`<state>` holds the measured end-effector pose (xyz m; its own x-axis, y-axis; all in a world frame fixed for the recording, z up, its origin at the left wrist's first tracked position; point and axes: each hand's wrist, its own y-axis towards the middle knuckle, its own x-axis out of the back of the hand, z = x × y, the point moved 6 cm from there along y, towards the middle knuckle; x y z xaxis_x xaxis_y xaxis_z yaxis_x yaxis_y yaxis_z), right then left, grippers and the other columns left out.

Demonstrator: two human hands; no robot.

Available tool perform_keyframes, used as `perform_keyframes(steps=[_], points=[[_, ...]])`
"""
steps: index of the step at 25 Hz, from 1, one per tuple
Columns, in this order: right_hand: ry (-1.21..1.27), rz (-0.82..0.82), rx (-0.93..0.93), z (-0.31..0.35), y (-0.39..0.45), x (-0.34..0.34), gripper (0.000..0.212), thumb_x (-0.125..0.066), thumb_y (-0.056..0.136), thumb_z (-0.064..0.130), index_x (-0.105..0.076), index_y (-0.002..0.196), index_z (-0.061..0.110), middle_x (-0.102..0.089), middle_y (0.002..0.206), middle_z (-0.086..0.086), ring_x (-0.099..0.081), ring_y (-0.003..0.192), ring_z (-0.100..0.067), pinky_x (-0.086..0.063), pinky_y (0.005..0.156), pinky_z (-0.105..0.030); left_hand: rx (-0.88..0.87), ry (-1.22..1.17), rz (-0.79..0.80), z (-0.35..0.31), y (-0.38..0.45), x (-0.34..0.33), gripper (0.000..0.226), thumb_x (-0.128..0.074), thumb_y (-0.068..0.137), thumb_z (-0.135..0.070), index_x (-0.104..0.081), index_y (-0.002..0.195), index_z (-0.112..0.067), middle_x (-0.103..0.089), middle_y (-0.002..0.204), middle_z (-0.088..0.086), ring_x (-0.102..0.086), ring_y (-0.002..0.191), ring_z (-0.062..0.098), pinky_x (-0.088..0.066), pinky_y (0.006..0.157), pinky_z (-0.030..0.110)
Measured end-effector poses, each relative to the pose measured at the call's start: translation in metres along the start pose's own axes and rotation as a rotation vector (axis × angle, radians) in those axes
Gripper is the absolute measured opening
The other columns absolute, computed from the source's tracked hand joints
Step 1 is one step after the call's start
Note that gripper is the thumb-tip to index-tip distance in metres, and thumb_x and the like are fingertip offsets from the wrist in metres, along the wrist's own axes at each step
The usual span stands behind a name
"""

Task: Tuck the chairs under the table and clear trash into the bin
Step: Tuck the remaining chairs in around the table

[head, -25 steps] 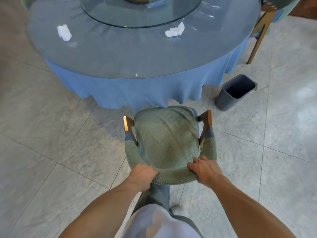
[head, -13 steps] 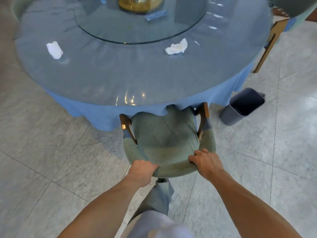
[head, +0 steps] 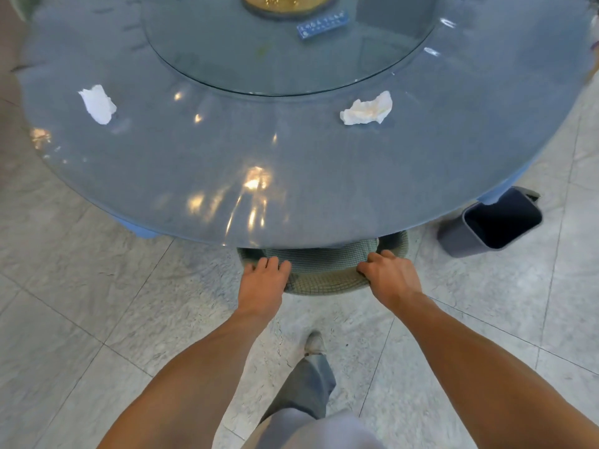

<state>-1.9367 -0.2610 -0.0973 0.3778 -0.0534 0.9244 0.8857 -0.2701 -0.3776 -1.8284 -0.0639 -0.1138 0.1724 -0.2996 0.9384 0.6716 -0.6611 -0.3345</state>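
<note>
A floor of pale marble tiles (head: 81,319) lies under a round table (head: 291,176) with a glass top over a blue cloth. On the table at the left is a white crumpled tissue (head: 97,104). The green chair (head: 324,270) is almost fully under the table edge; only its curved backrest shows. The left hand (head: 262,283) rests on the backrest with fingers nearly straight. The right hand (head: 390,277) grips the backrest with curled fingers. A second crumpled tissue (head: 366,109) lies on the table further right. The grey bin (head: 460,236) stands on the floor, just beside the table's right edge.
</note>
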Motion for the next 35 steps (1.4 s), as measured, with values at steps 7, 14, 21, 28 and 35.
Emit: perform_keyframes(steps=[7, 14, 21, 28, 35], points=[[-0.036, -0.08, 0.061, -0.002, 0.04, 0.011, 0.032, -0.083, 0.054, 0.002, -0.066, 0.075, 0.019, -0.058, 0.06, 0.003, -0.057, 0.053, -0.022, -0.03, 0.04, -0.024, -0.023, -0.021, -0.059, 0.029, 0.034, 0.016, 0.042, -0.086, 0.063, -0.009, -0.059, 0.094, -0.015, -0.057, 0.09, 0.002, -0.056, 0.078, 0.021, -0.048, 0.059, 0.031], [-0.042, -0.015, 0.085, -0.006, 0.045, 0.016, 0.027, -0.072, 0.078, 0.009, -0.063, 0.101, 0.02, -0.061, 0.085, -0.001, -0.062, 0.073, -0.022, -0.04, 0.05, -0.03, 0.01, -0.008, 0.116, 0.028, 0.053, 0.024, 0.029, -0.066, 0.088, -0.014, -0.059, 0.116, -0.018, -0.058, 0.111, 0.001, -0.057, 0.104, 0.021, -0.045, 0.073, 0.031], [0.252, 0.228, -0.004, -0.065, 0.022, 0.039, 0.036, -0.063, 0.089, 0.034, -0.058, 0.125, 0.035, -0.063, 0.122, 0.005, -0.061, 0.109, -0.02, -0.051, 0.085, -0.033, -0.156, -0.051, 0.644, -0.027, 0.089, 0.057, 0.041, -0.079, 0.076, -0.039, -0.071, 0.105, -0.011, -0.069, 0.099, 0.006, -0.066, 0.092, 0.025, -0.05, 0.07, 0.032], [0.457, 0.259, -0.392, -0.262, -0.099, -0.005, 0.034, -0.058, 0.092, 0.046, -0.057, 0.124, 0.037, -0.062, 0.125, 0.002, -0.059, 0.109, -0.02, -0.05, 0.09, -0.034, -0.429, -0.155, 0.504, -0.258, 0.144, 0.12, 0.025, -0.071, 0.08, -0.043, -0.068, 0.093, -0.022, -0.069, 0.103, 0.002, -0.063, 0.098, 0.024, -0.049, 0.082, 0.031], [0.479, 0.218, -0.651, -0.475, -0.236, -0.054, 0.033, -0.051, 0.093, 0.05, -0.059, 0.121, 0.035, -0.063, 0.122, 0.0, -0.061, 0.108, -0.021, -0.048, 0.086, -0.031, -0.575, -0.086, 0.529, -0.494, 0.17, 0.167, 0.036, -0.064, 0.089, -0.044, -0.066, 0.113, -0.017, -0.065, 0.119, 0.001, -0.06, 0.11, 0.021, -0.046, 0.087, 0.03]])
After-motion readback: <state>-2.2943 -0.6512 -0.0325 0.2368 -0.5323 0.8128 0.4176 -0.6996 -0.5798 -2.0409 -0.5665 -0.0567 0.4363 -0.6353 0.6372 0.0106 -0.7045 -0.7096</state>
